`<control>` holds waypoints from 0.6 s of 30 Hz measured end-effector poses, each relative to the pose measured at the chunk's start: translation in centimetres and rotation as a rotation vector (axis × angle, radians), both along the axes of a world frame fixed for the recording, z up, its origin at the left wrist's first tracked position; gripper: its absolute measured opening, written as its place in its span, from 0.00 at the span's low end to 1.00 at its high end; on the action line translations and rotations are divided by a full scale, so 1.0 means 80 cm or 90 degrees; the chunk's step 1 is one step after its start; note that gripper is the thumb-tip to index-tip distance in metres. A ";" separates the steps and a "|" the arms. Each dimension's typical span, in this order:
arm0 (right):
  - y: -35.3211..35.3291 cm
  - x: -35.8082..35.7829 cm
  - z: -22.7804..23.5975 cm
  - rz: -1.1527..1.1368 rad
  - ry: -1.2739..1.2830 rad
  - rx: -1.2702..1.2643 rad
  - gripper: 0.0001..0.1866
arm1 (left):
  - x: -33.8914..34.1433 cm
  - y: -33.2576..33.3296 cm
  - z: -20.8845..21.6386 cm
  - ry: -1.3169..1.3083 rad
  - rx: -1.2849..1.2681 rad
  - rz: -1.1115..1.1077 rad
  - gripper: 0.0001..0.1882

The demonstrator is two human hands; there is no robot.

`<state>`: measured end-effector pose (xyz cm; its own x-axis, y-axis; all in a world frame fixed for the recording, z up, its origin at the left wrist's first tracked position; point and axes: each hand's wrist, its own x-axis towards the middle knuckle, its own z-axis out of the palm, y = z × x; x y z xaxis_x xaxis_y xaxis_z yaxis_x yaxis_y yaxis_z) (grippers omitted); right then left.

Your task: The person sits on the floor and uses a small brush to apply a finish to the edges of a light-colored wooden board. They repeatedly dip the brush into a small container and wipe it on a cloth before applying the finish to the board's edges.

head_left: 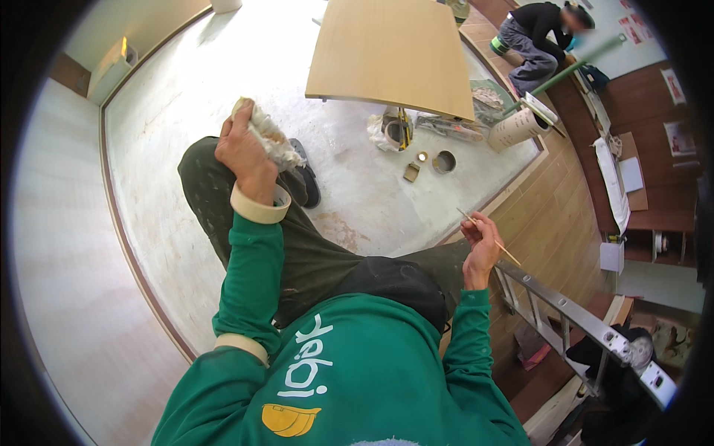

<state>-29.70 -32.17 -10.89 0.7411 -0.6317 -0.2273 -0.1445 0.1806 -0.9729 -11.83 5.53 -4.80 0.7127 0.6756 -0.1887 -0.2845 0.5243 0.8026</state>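
My left hand (244, 160) is raised over my left knee, its fingers closed on a crumpled white wrapped bundle (274, 140) with brownish patches; whether it is cloth or plastic, I cannot tell. Around that wrist hangs a cream roll of tape (258, 210), and a second tape roll (244, 344) circles the same arm near the elbow. At the right, over my right knee, my right hand (483, 251) pinches a thin wooden stick (509, 255). Its upper end points up and left, and its other end sticks out past the hand, apart from everything else.
A pale wooden panel (390, 56) stands ahead. Below its edge are a plastic-wrapped tub (392, 132), a small round tin (444, 162) and a square container (411, 172). An aluminium ladder (554, 299) lies close on my right. Another person (541, 41) bends over at the far right.
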 end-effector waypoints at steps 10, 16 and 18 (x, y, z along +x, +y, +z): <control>-0.007 -0.062 0.086 -0.088 -0.120 -0.037 0.16 | 0.030 -0.021 -0.017 -0.041 -0.047 -0.224 0.14; 0.032 -0.096 0.138 -0.099 -0.152 -0.065 0.16 | 0.034 -0.052 0.000 -0.063 -0.154 -0.276 0.14; 0.047 -0.093 0.159 -0.092 -0.193 -0.077 0.16 | 0.033 -0.053 0.002 -0.073 -0.178 -0.321 0.11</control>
